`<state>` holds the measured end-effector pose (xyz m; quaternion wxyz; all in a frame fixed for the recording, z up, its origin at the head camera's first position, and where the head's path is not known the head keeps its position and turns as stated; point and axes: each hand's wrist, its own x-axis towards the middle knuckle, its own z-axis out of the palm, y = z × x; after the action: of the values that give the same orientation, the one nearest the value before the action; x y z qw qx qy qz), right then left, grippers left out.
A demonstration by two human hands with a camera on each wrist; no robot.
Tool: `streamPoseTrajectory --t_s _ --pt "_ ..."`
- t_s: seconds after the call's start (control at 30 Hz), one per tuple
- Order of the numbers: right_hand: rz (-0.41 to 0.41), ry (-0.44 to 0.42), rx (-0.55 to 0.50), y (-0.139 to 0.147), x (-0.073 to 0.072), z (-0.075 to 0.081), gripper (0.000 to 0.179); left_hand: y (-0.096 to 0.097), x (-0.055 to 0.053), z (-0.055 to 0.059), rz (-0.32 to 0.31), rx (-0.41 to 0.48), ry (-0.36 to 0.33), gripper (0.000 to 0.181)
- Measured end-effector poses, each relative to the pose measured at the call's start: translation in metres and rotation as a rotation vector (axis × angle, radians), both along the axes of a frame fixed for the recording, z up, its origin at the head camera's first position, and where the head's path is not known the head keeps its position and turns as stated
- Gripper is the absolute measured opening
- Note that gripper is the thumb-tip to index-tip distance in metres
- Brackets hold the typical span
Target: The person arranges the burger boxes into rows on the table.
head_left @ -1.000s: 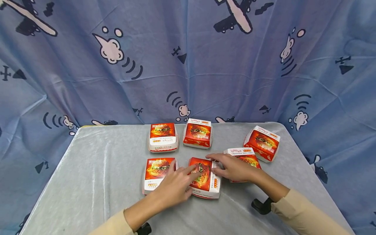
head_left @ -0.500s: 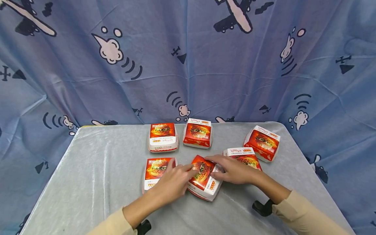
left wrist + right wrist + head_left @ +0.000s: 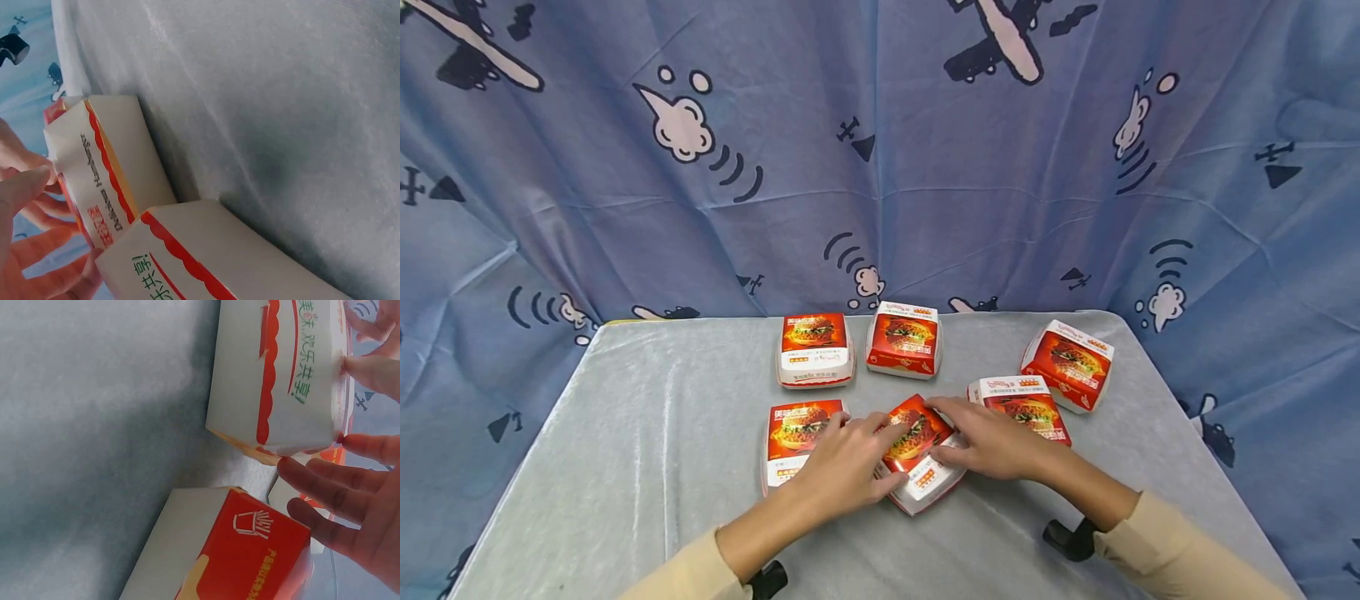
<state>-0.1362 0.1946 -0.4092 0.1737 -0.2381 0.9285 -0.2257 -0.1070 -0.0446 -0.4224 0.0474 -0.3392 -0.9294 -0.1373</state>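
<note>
A red-and-white burger box [image 3: 917, 437] sits turned askew on the grey cloth, one corner towards me. Its white side shows "Delicious Hamburger" in the left wrist view. My left hand [image 3: 842, 467] touches its left side, thumb [image 3: 34, 181] at the lid edge, fingers spread. From the right, my right hand [image 3: 996, 437] touches it; in the right wrist view the thumb [image 3: 375, 375] meets the lid edge and fairly straight fingers reach the corner. Partly under my left wrist stands the left front burger box [image 3: 801, 433]. Beside my right hand is the right front burger box [image 3: 1018, 400].
Two burger boxes stand at the back, the left one [image 3: 815, 350] and the middle one [image 3: 904, 340]. Another burger box [image 3: 1067, 365] lies angled at the back right, close to the right front one. A blue patterned curtain [image 3: 880, 167] hangs behind the table [image 3: 647, 433].
Between both hands the middle burger box has turned clockwise on the table. My left thumb has come round to its near side. The other boxes look unmoved.
</note>
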Motion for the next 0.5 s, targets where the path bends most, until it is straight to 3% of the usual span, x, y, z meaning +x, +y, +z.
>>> streamPoseTrajectory --t_s 0.3,0.5 --pt "0.028 0.070 0.040 -0.0010 0.0019 0.0015 0.070 0.0007 0.0004 -0.0016 -0.006 -0.036 -0.025 0.056" --pt "0.053 0.061 0.022 0.0010 -0.0009 0.0012 0.066 -0.0001 0.0006 -0.0023 -0.013 -0.026 -0.042 0.053"
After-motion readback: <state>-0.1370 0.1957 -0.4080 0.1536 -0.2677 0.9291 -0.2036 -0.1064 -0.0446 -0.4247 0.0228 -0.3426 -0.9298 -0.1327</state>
